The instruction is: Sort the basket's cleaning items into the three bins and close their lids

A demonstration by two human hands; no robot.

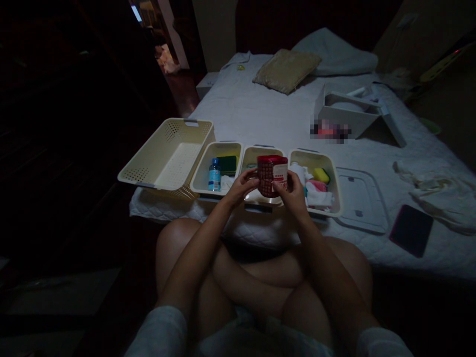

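Observation:
Between my two hands is a red printed container [268, 173] with a pale label on its right side; whether it is a jar or a soft pack I cannot tell. My left hand [242, 187] grips its left side. On the right, my right hand [293, 191] has its thumb across the label. The container is held over the middle cream bin [262, 148], hiding most of what lies inside. In the left cream bin [224, 145] are a blue bottle [214, 176] and a dark green sponge [227, 164]. A yellow sponge [321, 175] and cloths lie in the right cream bin [337, 198].
A larger perforated basket [167, 153] stands at the left edge of the bed. To the right lie a clear lid [362, 201], a dark flat tablet-like object [411, 230] and crumpled fabric [442, 193]. Farther back are an open white box [342, 111] and a cushion [286, 71].

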